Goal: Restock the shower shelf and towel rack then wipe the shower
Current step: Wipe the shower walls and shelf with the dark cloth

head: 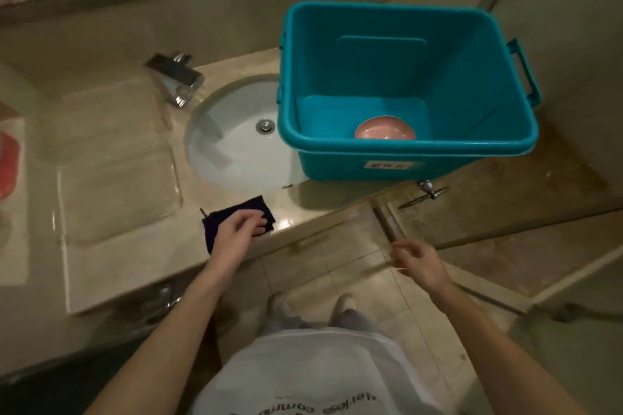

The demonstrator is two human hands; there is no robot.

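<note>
The left hand [241, 229] curls its fingers onto a dark cloth [232, 209] at the counter's [135, 263] front edge, just before the sink [229, 148]. The right hand [418, 263] hangs loosely curled and holds nothing. The white label [387, 165] on the teal tub [387, 61] is too blurred to read.

The teal bin [337, 163] fills the desk's [303, 212] right end and overhangs the sink [232, 145], so that side is reachable only from above. The faucet [175, 81] juts up at the back edge. A bare strip runs along the front edge between the dark cloth [229, 209] and the bin.
</note>
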